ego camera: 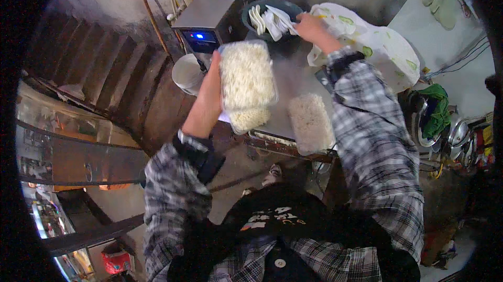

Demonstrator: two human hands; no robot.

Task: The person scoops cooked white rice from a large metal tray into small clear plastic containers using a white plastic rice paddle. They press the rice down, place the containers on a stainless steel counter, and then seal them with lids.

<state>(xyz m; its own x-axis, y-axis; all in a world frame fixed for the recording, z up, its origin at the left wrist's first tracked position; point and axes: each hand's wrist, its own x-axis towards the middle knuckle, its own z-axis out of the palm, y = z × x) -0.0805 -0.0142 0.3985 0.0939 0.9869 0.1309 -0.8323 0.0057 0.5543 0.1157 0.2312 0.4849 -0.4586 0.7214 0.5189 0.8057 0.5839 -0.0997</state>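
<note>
My left hand [212, 85] holds a clear plastic container [248, 74] packed with white grains that look like rice, raised toward me. Below it shows the end of a second filled container [250, 119]; whether this hand bears it too I cannot tell. Another filled container [311, 123] sits by the near edge of the metal-topped table [281, 119]. At the dark round basin [290, 5], my right hand [314, 32] grips the end of a white thing [277, 22], blurred, perhaps plastic or cloth. Several white curved pieces [256, 19] lie in the basin beside it.
A steel appliance [212, 7] with a lit blue display stands left of the basin. White tubs [188, 72] are below it. A leaf-patterned white cloth [385, 48] covers something at right. Metal pots or lids [458, 130] and a green cloth [436, 105] crowd the far right.
</note>
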